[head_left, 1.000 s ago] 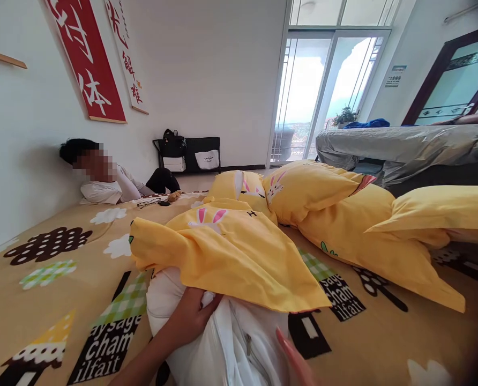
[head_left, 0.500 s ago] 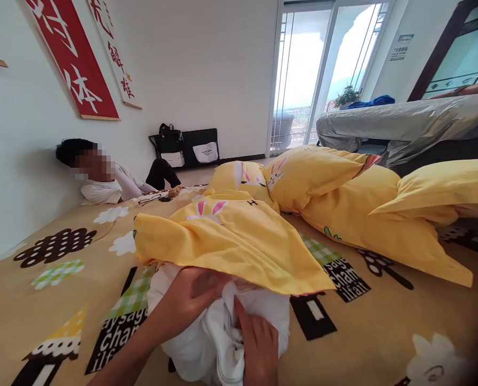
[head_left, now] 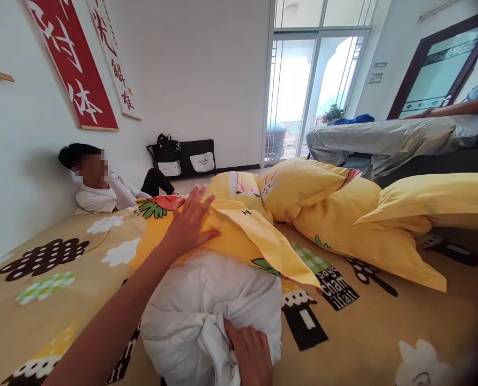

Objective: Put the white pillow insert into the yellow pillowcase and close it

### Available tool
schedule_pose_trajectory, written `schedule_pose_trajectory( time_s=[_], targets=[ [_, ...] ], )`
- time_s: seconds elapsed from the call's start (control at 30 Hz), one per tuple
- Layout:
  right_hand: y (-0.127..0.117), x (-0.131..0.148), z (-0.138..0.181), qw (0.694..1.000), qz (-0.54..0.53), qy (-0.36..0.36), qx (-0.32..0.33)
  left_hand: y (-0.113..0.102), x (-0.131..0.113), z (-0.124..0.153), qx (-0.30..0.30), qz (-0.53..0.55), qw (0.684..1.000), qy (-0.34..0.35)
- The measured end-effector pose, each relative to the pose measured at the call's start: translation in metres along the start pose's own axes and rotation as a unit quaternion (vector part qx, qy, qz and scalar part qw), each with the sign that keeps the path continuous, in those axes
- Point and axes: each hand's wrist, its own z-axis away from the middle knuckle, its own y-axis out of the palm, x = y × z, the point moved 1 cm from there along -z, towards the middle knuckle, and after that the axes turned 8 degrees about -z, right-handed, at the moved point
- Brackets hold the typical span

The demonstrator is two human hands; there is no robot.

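A white pillow (head_left: 174, 316), its fabric bunched up at the near side, lies in front of me on the patterned bedsheet (head_left: 114, 289). My right hand (head_left: 251, 351) has its fingers closed on the gathered white cloth; the thumb lies along the fold. Beyond the pillow, a yellow pillowcase (head_left: 239, 236) is spread with its lower edge over the pillow's far end. My left hand (head_left: 191, 220) rests on the pillowcase's left part with fingers spread. An orange and green print (head_left: 152, 209) shows beside it.
Several stuffed yellow pillows (head_left: 335, 225) are piled behind and to the right. A person (head_left: 98, 187) leans against the wall at the left. A plastic-covered bed or table (head_left: 383, 136) stands at the back right, where another person's arm (head_left: 456, 107) reaches in. Black bags (head_left: 180, 155) stand by the wall.
My left hand has let go of the white pillow and moved up and away onto the pillowcase, whose left part is now folded back. My right hand still grips the bunched cloth.
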Motion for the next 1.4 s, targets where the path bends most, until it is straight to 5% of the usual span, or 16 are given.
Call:
schedule_pose_trajectory(
  time_s=[0.13,0.37,0.43,0.6,0.73,0.9,1.0,1.1,1.2,1.27,1.4],
  targets=[
    [0.006,-0.012,0.002,1.0,0.027,-0.013,0.004,-0.012,-0.02,-0.012,0.148,0.028,0.982,0.118],
    [0.024,-0.049,0.004,0.995,-0.011,-0.103,0.005,-0.084,-0.031,-0.009,0.116,0.27,0.955,-0.046],
    [0.022,-0.054,0.006,0.997,-0.005,-0.076,0.005,-0.105,-0.03,-0.011,0.127,0.328,0.933,-0.076],
    [-0.017,-0.055,-0.012,1.0,0.004,0.005,0.017,-0.153,-0.039,-0.011,0.159,0.466,0.865,-0.101],
    [-0.07,-0.031,-0.069,0.997,-0.002,-0.021,-0.081,-0.168,-0.065,-0.018,0.169,0.574,0.792,-0.122],
    [-0.082,0.017,-0.14,0.995,0.021,-0.071,-0.069,-0.167,-0.092,-0.043,0.148,0.624,0.755,-0.137],
    [-0.051,0.033,-0.15,0.992,0.081,-0.004,0.095,-0.163,-0.081,-0.057,0.13,0.601,0.775,-0.147],
    [-0.02,0.036,-0.142,0.936,0.101,0.085,0.328,-0.136,-0.044,-0.066,0.118,0.447,0.875,-0.146],
    [-0.012,0.034,-0.138,0.891,0.087,0.122,0.429,-0.091,0.011,-0.06,0.108,0.116,0.968,-0.194],
    [-0.018,0.032,-0.141,0.885,0.076,0.131,0.439,-0.065,0.047,-0.046,0.109,-0.038,0.968,-0.224],
    [-0.03,0.022,-0.146,0.891,0.055,0.131,0.43,-0.042,0.082,-0.001,0.117,-0.119,0.947,-0.276]
  ],
)
